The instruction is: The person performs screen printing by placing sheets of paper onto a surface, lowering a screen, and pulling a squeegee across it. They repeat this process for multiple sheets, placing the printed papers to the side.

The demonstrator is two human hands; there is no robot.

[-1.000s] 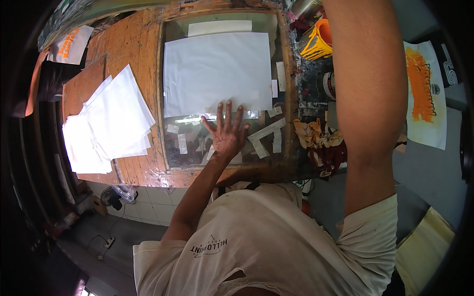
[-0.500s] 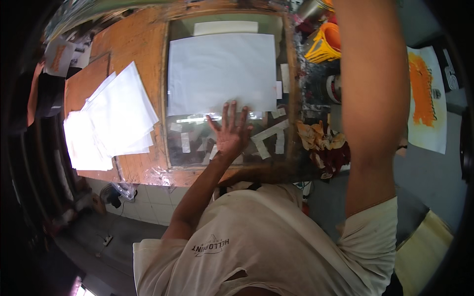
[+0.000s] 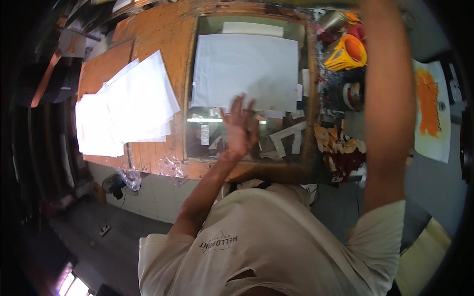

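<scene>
My left hand (image 3: pixel 241 127) is open, fingers spread and slightly blurred, at the near edge of a blank white sheet (image 3: pixel 244 66). I cannot tell whether the fingertips touch the sheet. The sheet lies on a glass pane (image 3: pixel 197 153) set in the wooden table, with a pale strip (image 3: pixel 253 28) past its far edge. Bits of whitish tape (image 3: pixel 205 134) are stuck about the glass near the hand. My right arm stretches up along the right side, and its hand is beyond the top edge of the picture.
To the left, a loose stack of white sheets (image 3: pixel 131 106) lies on the wooden tabletop (image 3: pixel 155 37). An orange-and-yellow paint-smeared container (image 3: pixel 338 58), a jar (image 3: pixel 351 96) and crumpled stained paper (image 3: pixel 335 140) crowd the right side. Farther right is a sheet with orange print (image 3: pixel 428 106). Someone's arm (image 3: pixel 46 79) shows far left.
The table and everything on it have shifted right in the picture. My left hand's fingers have moved back toward the sheet's near edge and drawn closer together. My right arm stays raised.
</scene>
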